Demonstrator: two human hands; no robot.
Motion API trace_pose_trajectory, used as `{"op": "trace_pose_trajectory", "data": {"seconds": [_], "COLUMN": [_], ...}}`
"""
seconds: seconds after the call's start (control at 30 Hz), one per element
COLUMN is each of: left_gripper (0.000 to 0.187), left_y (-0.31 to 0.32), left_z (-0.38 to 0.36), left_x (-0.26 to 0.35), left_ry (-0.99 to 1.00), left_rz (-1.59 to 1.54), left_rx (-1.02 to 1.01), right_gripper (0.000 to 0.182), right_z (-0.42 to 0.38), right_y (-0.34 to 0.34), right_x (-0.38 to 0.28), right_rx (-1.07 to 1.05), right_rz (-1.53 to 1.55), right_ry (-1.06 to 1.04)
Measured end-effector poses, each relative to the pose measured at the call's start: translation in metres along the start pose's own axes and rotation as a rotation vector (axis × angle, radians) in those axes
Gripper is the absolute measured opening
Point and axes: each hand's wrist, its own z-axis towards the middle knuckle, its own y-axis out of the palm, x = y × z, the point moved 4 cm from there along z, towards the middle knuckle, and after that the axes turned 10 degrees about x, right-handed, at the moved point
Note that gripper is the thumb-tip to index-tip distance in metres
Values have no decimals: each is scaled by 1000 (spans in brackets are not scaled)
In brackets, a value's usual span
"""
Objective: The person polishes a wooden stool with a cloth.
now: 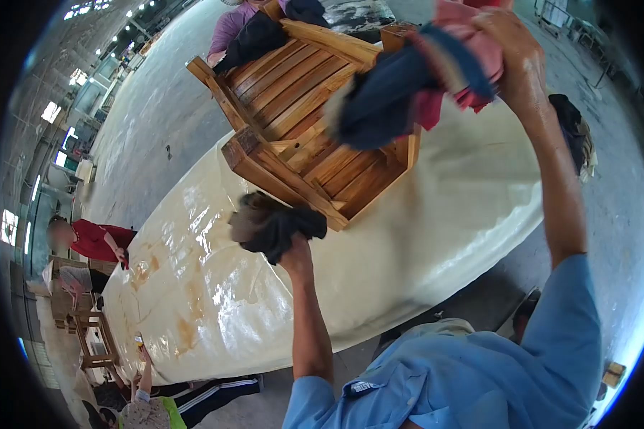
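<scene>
A slatted wooden furniture piece (293, 93) with thick legs lies tilted on the plastic-covered table (379, 279), its reddish-brown boards showing a wet shine. My left hand (298, 259) grips a bunched dark cloth (273, 227) close to the near lower corner of the frame. Up at the right, my right hand (511, 57) is closed around a bundle of rags: a navy cloth (390, 96), blurred by motion, hangs over the boards, and a pink cloth (472, 43) is bunched in the fingers.
Across the furniture stands a person in a purple shirt (229, 28) with dark cloth at the hands. A person in red (96, 239) stands at the table's left end. Another person's hand holds a brush (139, 341) at lower left. Dark cloth (569, 125) lies beyond the right edge.
</scene>
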Motion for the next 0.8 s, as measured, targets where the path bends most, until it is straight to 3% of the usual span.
{"op": "trace_pose_trajectory", "data": {"seconds": [0.07,0.1,0.17,0.27,0.37,0.43,0.5,0.53,0.63,0.73,0.77,0.8], "left_gripper": [12,14,21,22,15,16,20,21,25,23,21,20], "left_y": [14,21,26,33,35,42,46,49,60,47,39,30], "left_z": [14,16,10,-12,-20,-25,-39,-51,-56,-41,-27,-14], "left_x": [6,10,27,9,-52,-69,-147,-199,-181,-145,-137,-127], "left_ry": [53,76,207,312,385,466,265,297,83,120,113,120], "left_rz": [236,315,142,354,547,359,583,655,401,480,460,456], "left_rx": [-56,-76,248,227,208,0,-68,-25,132,220,271,325], "right_gripper": [33,28,25,31,36,40,43,45,47,43,43,45], "right_z": [-46,-93,-175,-223,-265,-292,-305,-303,-253,-184,-169,-162], "right_y": [23,59,131,189,196,192,196,197,177,158,160,157], "right_x": [21,23,9,-71,-145,-189,-213,-216,-194,-170,-162,-160], "right_rx": [78,-43,-274,-303,-407,-505,-586,-610,-633,-682,-338,-160], "right_rz": [267,249,248,485,672,799,925,972,941,797,1047,1168], "right_ry": [767,961,1239,1268,1229,1139,986,892,790,883,1058,1152]}}
